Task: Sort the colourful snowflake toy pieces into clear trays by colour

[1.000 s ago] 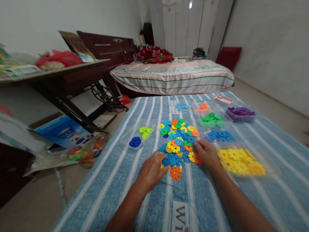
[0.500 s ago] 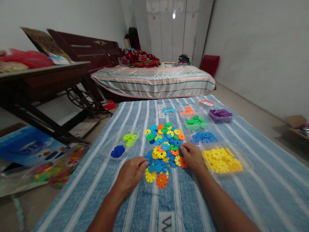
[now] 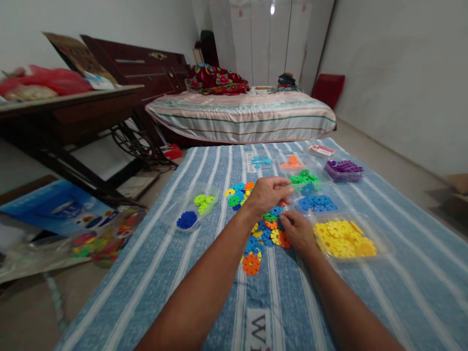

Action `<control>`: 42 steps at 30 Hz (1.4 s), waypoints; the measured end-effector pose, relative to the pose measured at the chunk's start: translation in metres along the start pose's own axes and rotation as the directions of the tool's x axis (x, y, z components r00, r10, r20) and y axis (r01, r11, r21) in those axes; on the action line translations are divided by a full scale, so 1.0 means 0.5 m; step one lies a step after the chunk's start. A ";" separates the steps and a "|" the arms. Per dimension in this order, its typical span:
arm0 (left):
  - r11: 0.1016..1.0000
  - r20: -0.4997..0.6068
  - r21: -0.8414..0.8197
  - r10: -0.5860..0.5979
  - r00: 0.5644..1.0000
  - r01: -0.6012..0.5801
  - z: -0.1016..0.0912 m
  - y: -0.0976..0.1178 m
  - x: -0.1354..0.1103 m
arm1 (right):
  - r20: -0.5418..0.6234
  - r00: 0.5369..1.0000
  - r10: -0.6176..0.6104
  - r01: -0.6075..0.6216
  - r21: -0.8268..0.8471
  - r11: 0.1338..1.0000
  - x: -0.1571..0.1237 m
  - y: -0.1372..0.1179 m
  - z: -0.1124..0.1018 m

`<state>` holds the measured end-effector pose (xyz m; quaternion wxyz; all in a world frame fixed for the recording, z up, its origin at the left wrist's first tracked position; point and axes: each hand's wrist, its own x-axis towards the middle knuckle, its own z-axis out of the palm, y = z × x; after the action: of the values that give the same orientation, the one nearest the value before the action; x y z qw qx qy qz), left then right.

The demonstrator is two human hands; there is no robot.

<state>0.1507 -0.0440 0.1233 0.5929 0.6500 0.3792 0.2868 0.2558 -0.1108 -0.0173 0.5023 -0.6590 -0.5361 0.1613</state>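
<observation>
My left hand (image 3: 268, 196) reaches across the pile of mixed snowflake discs (image 3: 252, 243), its fingers apart and pointing right. Just beyond its fingertips a blurred blue disc (image 3: 308, 188) shows above the clear tray of blue discs (image 3: 317, 203), out of the hand. At the pile's right edge, my right hand (image 3: 300, 233) has thumb and fingertips together by the blue and orange discs; whether it pinches one is hidden. Close to its right stands a clear tray of yellow discs (image 3: 343, 239). My left forearm covers part of the pile.
Behind the blue tray are green discs (image 3: 304, 177), orange discs (image 3: 291, 162) and a purple tray (image 3: 344, 169). To the left, one clear tray (image 3: 210, 207) holds lime and dark blue discs. A striped cloth (image 3: 146, 292) covers the surface. A bed (image 3: 241, 117) stands beyond.
My left hand has moved from the pile's left side across to the right, toward the blue tray, and its fingers have opened. My right hand stays by the pile. The view has shifted slightly.
</observation>
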 end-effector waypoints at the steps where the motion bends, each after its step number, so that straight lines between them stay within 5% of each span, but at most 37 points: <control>1: 1.000 0.001 0.021 0.012 1.000 -0.012 -0.005 0.003 -0.001 | 0.000 1.000 0.000 0.000 -0.001 1.000 0.000 0.000 -0.001; 6: 0.953 -0.045 0.301 0.009 0.999 0.005 -0.085 -0.045 -0.066 | -0.004 1.000 0.009 -0.010 -0.019 1.000 0.000 -0.002 -0.003; 11: 0.797 -0.117 0.595 -0.042 0.992 0.104 -0.157 -0.125 -0.156 | 0.004 1.000 0.006 -0.006 -0.027 1.000 0.000 0.002 -0.002; 21: 0.554 -0.129 0.817 -0.091 0.987 0.158 -0.158 -0.167 -0.211 | 0.009 1.000 0.017 -0.016 -0.050 0.999 -0.004 0.012 -0.001; 24: 0.575 -0.160 0.797 -0.094 0.983 0.184 -0.155 -0.169 -0.209 | 0.010 1.000 0.011 -0.011 -0.048 0.999 -0.004 0.013 -0.001; 35: 0.870 -0.134 0.445 -0.170 0.976 0.213 -0.164 -0.155 -0.213 | 0.014 1.000 0.016 -0.015 -0.054 0.998 -0.003 0.010 -0.002; 42: 0.861 -0.072 0.478 -0.159 0.985 0.174 -0.132 -0.162 -0.196 | 0.006 1.000 0.012 -0.011 -0.062 0.998 -0.003 0.006 -0.002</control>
<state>0.0303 -0.0883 0.0596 0.4289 0.7375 0.5023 0.1408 0.2577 -0.1123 -0.0199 0.4792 -0.6768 -0.5385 0.1495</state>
